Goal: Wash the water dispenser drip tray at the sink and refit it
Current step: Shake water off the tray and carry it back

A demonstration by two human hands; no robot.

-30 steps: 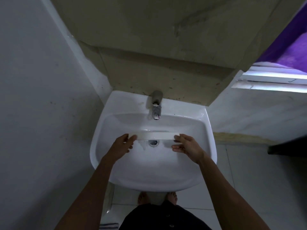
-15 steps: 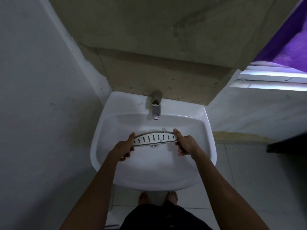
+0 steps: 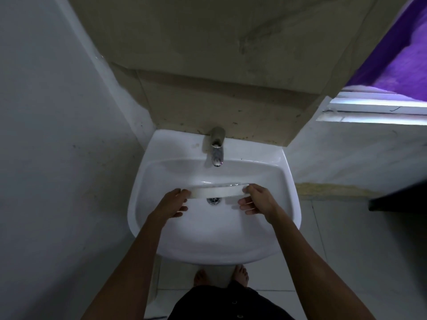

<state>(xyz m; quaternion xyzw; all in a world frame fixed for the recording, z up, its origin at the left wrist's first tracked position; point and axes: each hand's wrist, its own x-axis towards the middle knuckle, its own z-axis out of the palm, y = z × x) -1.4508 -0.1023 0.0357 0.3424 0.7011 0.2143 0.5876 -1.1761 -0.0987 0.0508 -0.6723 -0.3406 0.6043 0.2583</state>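
I hold the white drip tray (image 3: pixel 217 191) level over the basin of the white sink (image 3: pixel 286 181), just above the drain (image 3: pixel 214 200). Its plain white side wall faces me; the slotted grille is turned away and hidden. My left hand (image 3: pixel 173 204) grips the tray's left end and my right hand (image 3: pixel 255 199) grips its right end. The metal tap (image 3: pixel 217 146) stands at the back of the sink, its spout above and behind the tray. No water stream is visible.
A grey wall stands close on the left and a beige tiled wall behind the sink. A dark ledge (image 3: pixel 397 199) juts in at the right. White floor tiles and my bare feet (image 3: pixel 221 277) lie below the basin.
Half a second ago the tray was tilted with its slotted grille facing me; it has turned back so that only the plain white side shows, as it did a second ago.
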